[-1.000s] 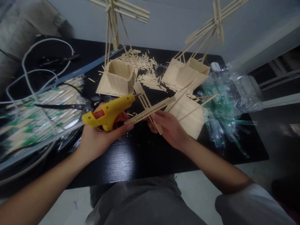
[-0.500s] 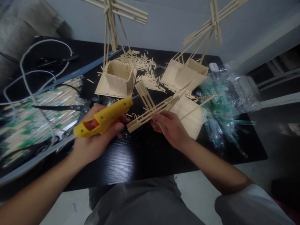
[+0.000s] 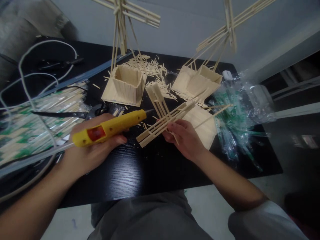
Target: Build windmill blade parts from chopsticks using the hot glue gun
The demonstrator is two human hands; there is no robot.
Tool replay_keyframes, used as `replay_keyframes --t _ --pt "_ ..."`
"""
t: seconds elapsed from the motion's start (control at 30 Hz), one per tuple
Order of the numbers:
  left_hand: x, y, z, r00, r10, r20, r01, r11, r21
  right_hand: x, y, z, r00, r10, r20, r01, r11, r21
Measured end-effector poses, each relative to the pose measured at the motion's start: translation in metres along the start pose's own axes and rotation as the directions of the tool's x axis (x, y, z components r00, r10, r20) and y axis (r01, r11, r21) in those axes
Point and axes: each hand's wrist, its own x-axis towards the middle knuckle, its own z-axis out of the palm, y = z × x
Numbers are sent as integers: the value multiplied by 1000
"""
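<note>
While a black table (image 3: 125, 181) fills most of my view, clear packaging (image 3: 27, 131) at its left holds many thin wooden sticks. Toward the back stand an open-topped stick box (image 3: 126, 89) at left and a second such box (image 3: 200, 85) at right, apart, insides partly visible to me. Crumpled clear-and-green wrappers (image 3: 230, 121) at the right, contents unclear. Left hand (image 3: 91, 153) wrapped around yellow glue gun (image 3: 115, 126), nozzle (image 3: 149, 110) near cross-shaped stick frame (image 3: 168, 117). Right hand (image 3: 186, 140) pinches that frame by its crossing, over the table, in front of both boxes. Short stick pieces (image 3: 152, 69) scattered between and behind the boxes.
</note>
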Motion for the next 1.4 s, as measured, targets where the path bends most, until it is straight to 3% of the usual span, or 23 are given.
replay_keyframes --t 0.13,0.33,0.77,0.87,0.97,1.07,1.4 --pt "-1 2 6 999 -48 -2 48 998 -42 0 0 1 1000 1 12 -1 1000 4" --pt "-2 11 18 980 -181 82 198 907 -371 -1 -1 2 999 3 40 -4 1000 31" --pt "-10 -3 17 966 -199 164 246 903 -351 0 1 1 1000 -7 19 7 1000 11" --pt "-4 -1 10 984 -158 85 175 950 -259 0 1 -1 999 -46 6 47 997 -67" --pt "5 1 1 1000 13 -13 -13 1000 -9 0 2 -2 996 -87 -5 85 988 -130" --pt "10 3 -4 993 118 20 -120 983 141 1 2 -3 994 -107 -9 104 984 -144" --pt "5 3 8 994 91 57 -95 993 65 0 5 -4 999 -50 9 50 988 -143"
